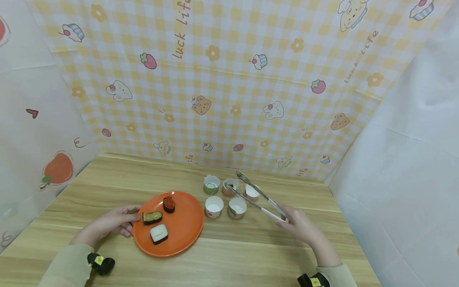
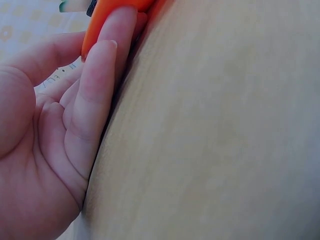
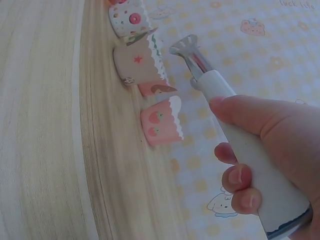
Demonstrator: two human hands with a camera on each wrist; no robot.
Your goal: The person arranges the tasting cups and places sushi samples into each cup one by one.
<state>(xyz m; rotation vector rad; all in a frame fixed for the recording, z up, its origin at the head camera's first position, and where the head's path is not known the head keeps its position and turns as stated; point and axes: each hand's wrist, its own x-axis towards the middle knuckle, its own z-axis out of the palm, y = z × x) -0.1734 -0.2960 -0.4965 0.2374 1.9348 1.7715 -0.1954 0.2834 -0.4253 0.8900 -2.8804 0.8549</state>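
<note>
An orange plate (image 1: 183,228) lies on the wooden table with three sushi pieces on it: one topped red (image 1: 169,203), one green (image 1: 152,217) and one white (image 1: 159,233). My left hand (image 1: 130,220) lies at the plate's left side, its straight fingers (image 2: 102,65) pressed against the orange rim (image 2: 107,7) and the thumb held apart. To the right, my right hand (image 1: 288,218) grips the white handle of metal tongs (image 1: 255,195). The tongs' tips hang spread above several paper cups (image 1: 237,207). In the right wrist view my right hand (image 3: 227,142) wraps the tongs (image 3: 210,82) beside a pink cup (image 3: 159,122).
Several small paper cups stand in two rows right of the plate, the green one (image 1: 211,184) with something inside. A chequered yellow backdrop (image 1: 229,99) closes the far side, and cloth walls flank both sides. Bare wood (image 1: 251,255) stretches along the front.
</note>
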